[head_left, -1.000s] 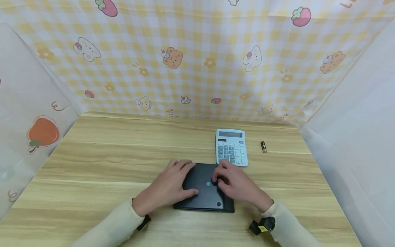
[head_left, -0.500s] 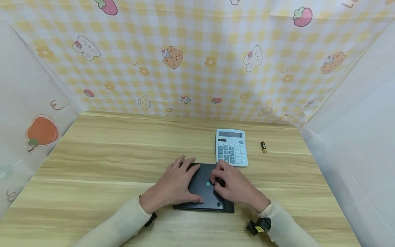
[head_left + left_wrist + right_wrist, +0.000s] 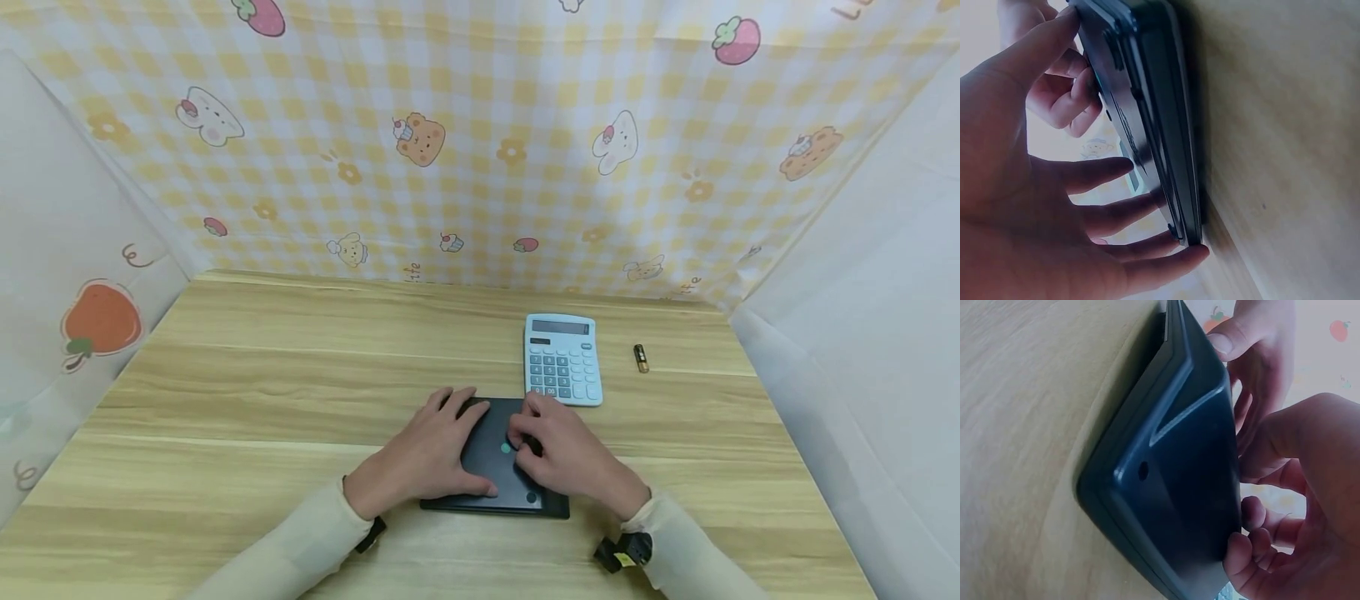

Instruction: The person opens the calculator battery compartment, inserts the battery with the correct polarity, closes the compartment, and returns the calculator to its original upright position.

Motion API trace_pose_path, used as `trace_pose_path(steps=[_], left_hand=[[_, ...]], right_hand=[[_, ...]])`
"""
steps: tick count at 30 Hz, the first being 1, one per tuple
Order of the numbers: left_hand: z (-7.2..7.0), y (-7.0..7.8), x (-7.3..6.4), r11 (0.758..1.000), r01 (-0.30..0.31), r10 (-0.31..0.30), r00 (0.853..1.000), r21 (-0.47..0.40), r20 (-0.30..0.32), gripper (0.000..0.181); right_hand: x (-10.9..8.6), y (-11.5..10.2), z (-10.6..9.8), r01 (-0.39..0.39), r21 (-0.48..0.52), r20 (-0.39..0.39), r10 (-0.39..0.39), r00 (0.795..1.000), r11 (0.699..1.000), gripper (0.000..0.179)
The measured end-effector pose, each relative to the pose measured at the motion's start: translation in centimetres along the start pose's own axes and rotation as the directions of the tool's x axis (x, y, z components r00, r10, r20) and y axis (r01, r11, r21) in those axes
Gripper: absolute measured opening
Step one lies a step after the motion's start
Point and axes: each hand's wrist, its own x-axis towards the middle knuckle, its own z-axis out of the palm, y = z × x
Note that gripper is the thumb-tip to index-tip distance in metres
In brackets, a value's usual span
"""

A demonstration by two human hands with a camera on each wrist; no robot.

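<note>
A black flat rectangular device [image 3: 487, 458] lies on the wooden table, its face marked by a green dot [image 3: 506, 448] and a dark round spot [image 3: 531, 497]. My left hand [image 3: 427, 458] rests spread over its left part, thumb on the face and little finger at the far edge in the left wrist view. On the right, my right hand [image 3: 573, 450] has its fingers curled, their tips at the device's surface beside the green dot. In the right wrist view the device [image 3: 1191, 487] shows a raised wedge and a small hole near one corner. Nothing shows between the right fingertips.
A light blue calculator [image 3: 558, 323] lies just behind the device, near the right hand. Farther right is a small black and copper battery [image 3: 641, 358]. A yellow checked cloth [image 3: 480, 200] closes off the table's back, with white cloth [image 3: 862, 333] at the sides.
My left hand has shifted right and its thumb has come nearer the device's front edge. My right hand has moved slightly left, its fingers still at the surface.
</note>
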Motion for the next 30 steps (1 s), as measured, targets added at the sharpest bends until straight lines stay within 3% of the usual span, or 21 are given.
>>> trace_pose_path(steps=[14, 30], left_hand=[[-0.02, -0.12, -0.07, 0.997, 0.027, -0.024, 0.999, -0.078, 0.038, 0.106], [-0.05, -0.15, -0.12, 0.996, 0.027, -0.024, 0.999, -0.084, 0.039, 0.105]], right_hand=[[0.13, -0.07, 0.48, -0.010, -0.045, -0.011, 0.010, 1.000, 0.999, 0.019], [0.27, -0.14, 0.66, -0.011, -0.088, 0.009, 0.012, 1.000, 0.996, 0.018]])
